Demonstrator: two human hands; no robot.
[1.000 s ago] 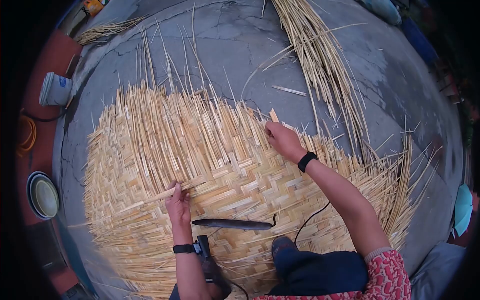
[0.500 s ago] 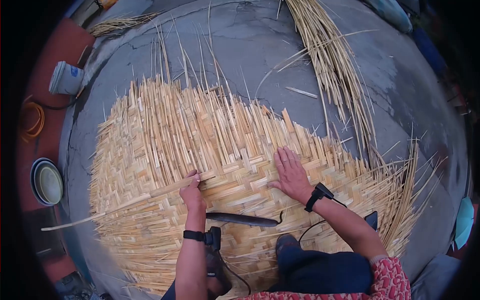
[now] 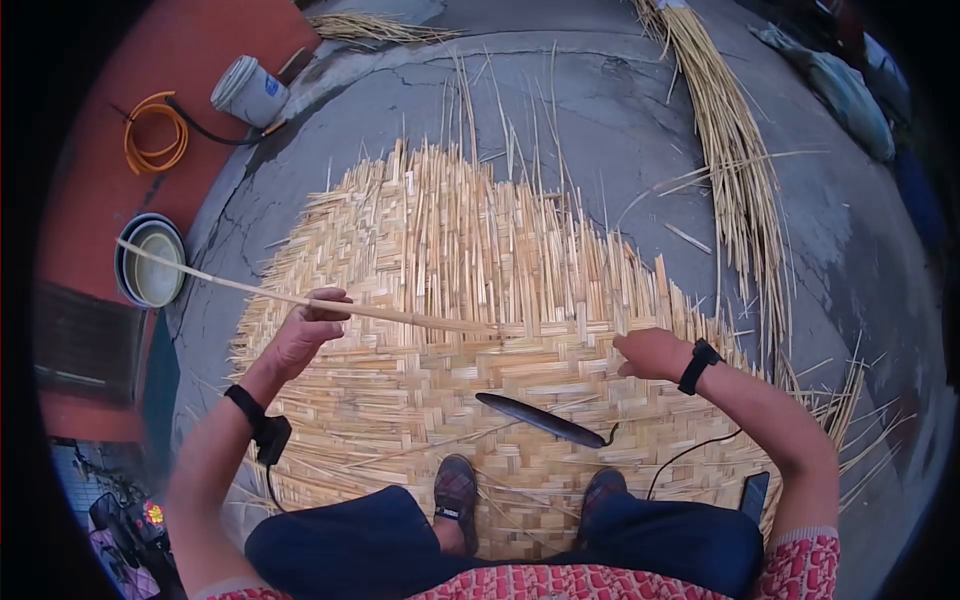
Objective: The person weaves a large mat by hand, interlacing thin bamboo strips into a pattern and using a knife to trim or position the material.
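Note:
A large herringbone-woven bamboo mat (image 3: 430, 370) lies on the ground, with loose strip ends standing out along its far edge. My left hand (image 3: 308, 335) is closed round a long bamboo strip (image 3: 385, 314), its free end reaching out past the mat to the left. The strip's other end meets the weave near the middle. Resting low on the mat at its right side, my right hand (image 3: 655, 355) has curled fingers pressed to the weave; what they pinch, if anything, is hidden. A long, dark, flat tool with a hooked tip (image 3: 540, 418) lies between my hands and feet.
A bundle of bamboo strips (image 3: 735, 140) lies at the far right, another (image 3: 380, 28) at the far left. Left of the mat are a white bucket (image 3: 250, 90), an orange hose (image 3: 157, 135) and nested basins (image 3: 153, 262). A phone (image 3: 754, 495) rests near my right knee.
My left hand has moved left and lifted the strip's free end. My right hand, flat and spread before, has curled its fingers near the strip line. The head view has shifted.

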